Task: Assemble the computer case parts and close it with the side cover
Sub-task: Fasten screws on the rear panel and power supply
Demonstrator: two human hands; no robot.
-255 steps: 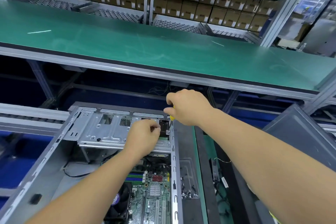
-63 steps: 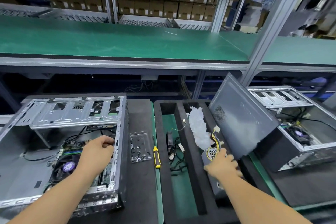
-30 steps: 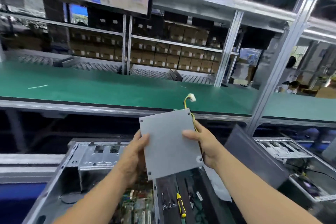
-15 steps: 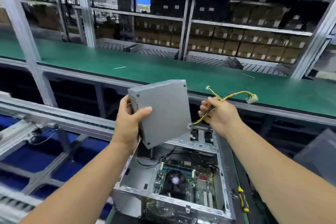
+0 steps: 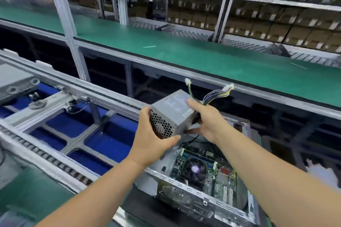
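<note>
So one grey power supply [image 5: 175, 110] was being held up in the air over the open computer case [image 5: 201, 186], gripped from both sides. The left hand [image 5: 153, 138] was wrapped around the end with the honeycomb fan grille, thumb curled underneath and fingers up along the far side. The right hand [image 5: 206, 121] was clamped on the opposite end, fingers laid across the labelled top face and thumb tucked under. Two cable bundles [image 5: 212, 96] were seen sticking up out of the back of the box, each ending in one white plug, so two plugs total.

Only one case was in view, lying on its side below the hands with the cover off. Inside, one motherboard [image 5: 219, 177] was exposed, with one round cooler fan [image 5: 195, 169] near the middle. The case was parked on a dark mat at the bench edge. One long green shelf [image 5: 184, 51] was stretched across behind it, and a roller conveyor [image 5: 46, 155] ran off to the left. Stacks of cardboard boxes [image 5: 276, 26] were lined up on racks at the back, too blurred to be counted.
</note>
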